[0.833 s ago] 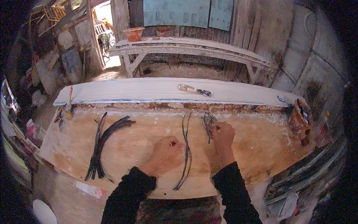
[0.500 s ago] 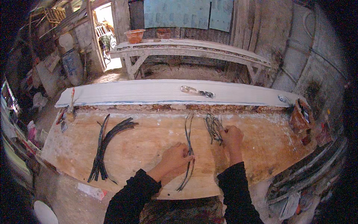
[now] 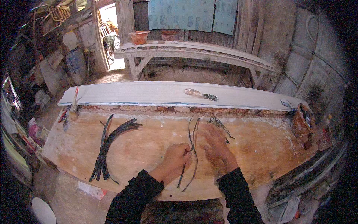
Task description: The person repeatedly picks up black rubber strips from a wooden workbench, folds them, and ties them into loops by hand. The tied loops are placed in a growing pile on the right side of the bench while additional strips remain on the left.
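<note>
Pinching dark strips [image 3: 192, 143] in the left hand [image 3: 173, 160]; holding the right hand [image 3: 217, 148] open near it, beside a small bundle [image 3: 224, 129].

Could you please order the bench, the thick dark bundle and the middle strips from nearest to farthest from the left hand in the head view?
1. Middle strips: at the left hand.
2. Thick dark bundle: to that hand's left.
3. Bench: well ahead, in the background.

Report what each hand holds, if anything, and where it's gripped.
Left hand pinches a thin dark strip near mid-length. Right hand is blurred; can't tell whether it holds anything.
</note>
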`<state>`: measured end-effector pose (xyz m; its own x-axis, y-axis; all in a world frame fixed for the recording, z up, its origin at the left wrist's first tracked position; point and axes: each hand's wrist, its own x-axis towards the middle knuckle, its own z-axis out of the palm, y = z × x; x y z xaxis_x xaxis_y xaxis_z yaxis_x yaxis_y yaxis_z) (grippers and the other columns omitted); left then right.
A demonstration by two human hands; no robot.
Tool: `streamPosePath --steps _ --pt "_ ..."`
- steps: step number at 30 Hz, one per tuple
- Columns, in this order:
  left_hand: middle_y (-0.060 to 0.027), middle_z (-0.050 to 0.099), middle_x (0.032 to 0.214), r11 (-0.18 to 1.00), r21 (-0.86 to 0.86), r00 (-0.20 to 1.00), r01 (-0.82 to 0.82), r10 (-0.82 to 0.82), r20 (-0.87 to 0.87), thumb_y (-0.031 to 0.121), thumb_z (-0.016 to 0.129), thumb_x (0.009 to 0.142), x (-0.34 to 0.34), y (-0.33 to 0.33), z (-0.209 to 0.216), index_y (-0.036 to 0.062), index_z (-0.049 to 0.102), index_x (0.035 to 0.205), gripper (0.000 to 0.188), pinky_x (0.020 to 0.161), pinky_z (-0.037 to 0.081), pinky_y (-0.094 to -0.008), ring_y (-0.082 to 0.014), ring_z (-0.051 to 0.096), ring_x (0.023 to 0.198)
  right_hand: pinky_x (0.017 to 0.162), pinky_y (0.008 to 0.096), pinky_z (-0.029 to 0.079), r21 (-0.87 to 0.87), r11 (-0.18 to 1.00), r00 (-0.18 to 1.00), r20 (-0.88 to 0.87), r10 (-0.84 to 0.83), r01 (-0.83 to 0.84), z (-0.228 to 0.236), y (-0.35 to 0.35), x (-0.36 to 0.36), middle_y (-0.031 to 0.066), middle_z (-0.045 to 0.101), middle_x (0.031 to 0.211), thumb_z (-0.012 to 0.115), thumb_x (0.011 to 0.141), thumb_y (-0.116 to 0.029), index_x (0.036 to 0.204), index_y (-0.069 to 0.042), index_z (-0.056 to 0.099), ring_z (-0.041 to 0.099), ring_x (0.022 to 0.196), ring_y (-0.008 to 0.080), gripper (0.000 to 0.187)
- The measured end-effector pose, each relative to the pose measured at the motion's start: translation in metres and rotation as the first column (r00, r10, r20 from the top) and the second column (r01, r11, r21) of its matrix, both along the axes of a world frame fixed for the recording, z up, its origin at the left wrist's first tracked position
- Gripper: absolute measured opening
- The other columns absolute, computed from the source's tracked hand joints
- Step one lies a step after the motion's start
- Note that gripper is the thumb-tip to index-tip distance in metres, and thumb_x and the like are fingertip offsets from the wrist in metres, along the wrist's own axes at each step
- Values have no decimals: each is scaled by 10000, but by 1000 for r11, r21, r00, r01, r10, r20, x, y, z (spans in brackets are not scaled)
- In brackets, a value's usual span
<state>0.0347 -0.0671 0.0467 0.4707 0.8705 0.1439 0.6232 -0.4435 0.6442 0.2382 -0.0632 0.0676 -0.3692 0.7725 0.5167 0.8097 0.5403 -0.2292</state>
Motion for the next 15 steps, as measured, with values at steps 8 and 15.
streamPosePath --steps 8,15 --pt "-126 588 842 945 327 991 -18 -28 134 163 672 645 -7 -6 39 63 577 916 303 751 412 -418 -326 559 787 1015 588 134 -252 967 997 72 -12 30 17 -25 -29 106 508 1201 481 860 -247 1140 -115 528 361 1217 306 313" --pt "-138 560 798 842 514 981 -163 80 179 126 715 620 -32 11 36 21 567 864 304 678 435 -402 -320 538 749 768 395 438 -689 724 894 -348 -283 -39 19 -21 -25 124 605 796 517 858 -266 849 -31 615 570 750 248 255"
